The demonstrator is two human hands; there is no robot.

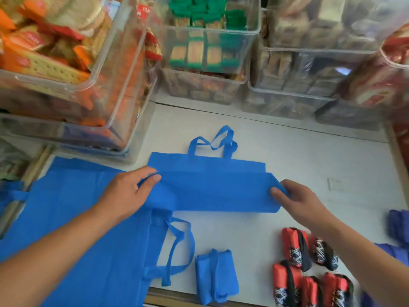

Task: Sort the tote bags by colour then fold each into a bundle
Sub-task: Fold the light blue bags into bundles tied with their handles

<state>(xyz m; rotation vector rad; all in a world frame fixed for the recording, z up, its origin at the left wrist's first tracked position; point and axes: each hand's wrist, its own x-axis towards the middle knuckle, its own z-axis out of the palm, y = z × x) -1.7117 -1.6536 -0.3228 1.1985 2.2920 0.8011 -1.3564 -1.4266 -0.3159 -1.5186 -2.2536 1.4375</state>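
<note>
A blue tote bag [210, 187] lies across the middle of the white table [309, 156], its lower part folded up over itself and its handles pointing away from me. My left hand [130, 191] pinches the left end of the fold. My right hand [298, 200] pinches the right end. A stack of flat blue tote bags [77, 229] lies at the left under my left forearm. A folded blue bundle [215, 276] sits near the front edge. Several red-and-black folded bundles [309, 262] lie at the front right.
Clear plastic bins of packaged snacks stand at the left [73, 69] and along the back [210, 52], stacked in two levels. Purple fabric [398, 227] shows at the right edge. A small white label [336, 183] lies on the table at the right.
</note>
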